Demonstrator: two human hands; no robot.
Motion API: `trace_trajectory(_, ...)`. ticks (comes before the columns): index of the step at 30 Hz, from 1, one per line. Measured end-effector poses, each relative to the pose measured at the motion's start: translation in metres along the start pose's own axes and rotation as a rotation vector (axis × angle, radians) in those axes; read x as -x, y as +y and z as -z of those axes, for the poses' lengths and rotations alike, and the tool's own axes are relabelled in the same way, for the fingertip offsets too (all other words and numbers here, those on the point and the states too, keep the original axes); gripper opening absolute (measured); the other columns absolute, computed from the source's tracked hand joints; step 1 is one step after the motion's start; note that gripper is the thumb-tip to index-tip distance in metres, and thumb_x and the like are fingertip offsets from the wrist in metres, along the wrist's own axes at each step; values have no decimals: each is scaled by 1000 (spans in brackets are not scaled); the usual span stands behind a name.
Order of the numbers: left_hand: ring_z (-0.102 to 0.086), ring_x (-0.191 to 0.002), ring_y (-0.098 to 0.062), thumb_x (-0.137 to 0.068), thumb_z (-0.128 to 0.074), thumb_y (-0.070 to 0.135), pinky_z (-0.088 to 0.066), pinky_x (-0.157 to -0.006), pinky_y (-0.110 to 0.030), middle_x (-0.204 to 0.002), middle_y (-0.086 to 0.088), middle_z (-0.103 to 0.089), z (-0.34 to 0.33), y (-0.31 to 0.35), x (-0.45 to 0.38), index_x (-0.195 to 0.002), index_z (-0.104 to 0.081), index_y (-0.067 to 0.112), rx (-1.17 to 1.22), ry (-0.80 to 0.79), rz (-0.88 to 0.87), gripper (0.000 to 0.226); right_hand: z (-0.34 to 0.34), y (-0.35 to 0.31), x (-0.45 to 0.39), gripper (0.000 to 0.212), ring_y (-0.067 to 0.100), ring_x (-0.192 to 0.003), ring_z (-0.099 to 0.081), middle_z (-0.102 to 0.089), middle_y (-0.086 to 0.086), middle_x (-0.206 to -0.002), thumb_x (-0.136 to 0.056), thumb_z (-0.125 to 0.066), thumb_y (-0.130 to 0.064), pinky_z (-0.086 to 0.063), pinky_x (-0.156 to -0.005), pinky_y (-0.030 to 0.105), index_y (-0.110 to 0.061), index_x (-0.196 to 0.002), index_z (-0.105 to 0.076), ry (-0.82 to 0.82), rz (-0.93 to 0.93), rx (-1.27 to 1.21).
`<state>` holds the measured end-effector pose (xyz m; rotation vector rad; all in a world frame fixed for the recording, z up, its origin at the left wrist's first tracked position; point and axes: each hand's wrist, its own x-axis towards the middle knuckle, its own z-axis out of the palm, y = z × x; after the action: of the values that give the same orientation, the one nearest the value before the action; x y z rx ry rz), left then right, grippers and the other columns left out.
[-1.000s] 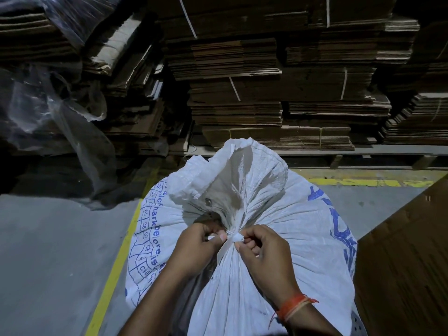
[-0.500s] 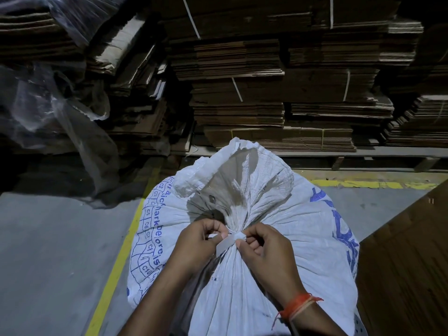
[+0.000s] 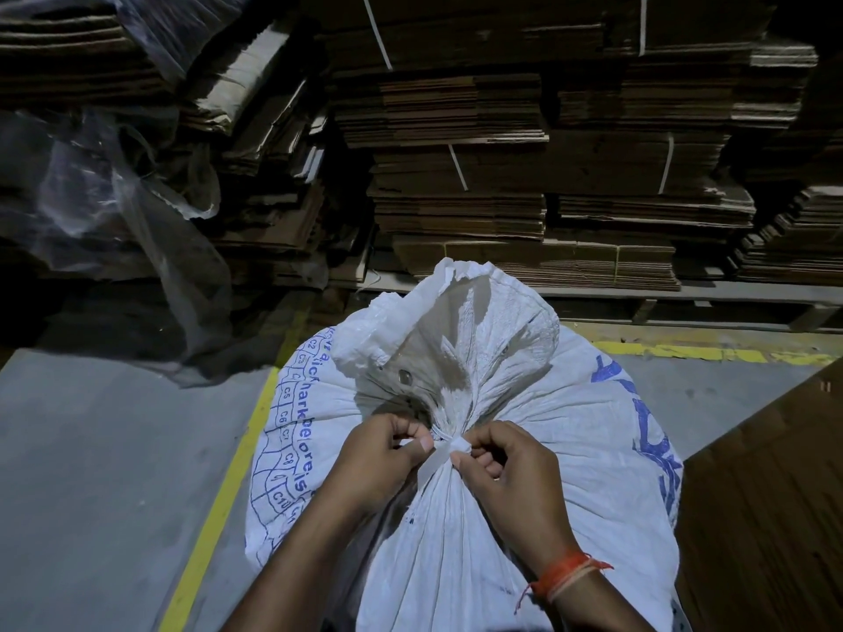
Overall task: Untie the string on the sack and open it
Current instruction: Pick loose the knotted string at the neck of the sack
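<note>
Sack [image 3: 524,449]: white woven, blue print on both flanks, standing on the grey floor [image 3: 91,494] across a yellow line [image 3: 214,513]. Neck gathered tight; the loose mouth fans up and away from the person above the tie.

String [image 3: 444,442]: flat white strip, wound round the gathered neck, still tied, one tail running down toward the person.

Left hand [image 3: 378,458]: at the left side of the neck, touching it; grip narrow, thumb and forefinger pinched on the string.

Right hand [image 3: 506,472]: at the right side of the neck, directly opposite; grip narrow, fingertips [image 3: 458,458] pinching the knot end. Orange thread band [image 3: 563,574] on the wrist.

The tie lies between the two hands, which nearly meet.

Surroundings: stacked flattened cartons [image 3: 502,152] behind; clear plastic sheet [image 3: 137,212] at left.
</note>
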<state>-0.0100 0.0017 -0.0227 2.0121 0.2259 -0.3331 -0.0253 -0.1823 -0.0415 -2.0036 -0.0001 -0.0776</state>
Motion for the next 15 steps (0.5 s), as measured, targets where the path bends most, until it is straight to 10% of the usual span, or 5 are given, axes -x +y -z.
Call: trace_trajectory(15, -69, -90, -11, -98, -69, 31, -48, -76, -28, -100, 3, -79, -12, -4, -4, -98, -75, 17, 9, 86, 54, 15, -4, 5, 2, 16, 11, -67, -60, -68, -7, -76, -80, -85, -15, -51, -60, 15, -25, -81, -73, 46, 22, -7)
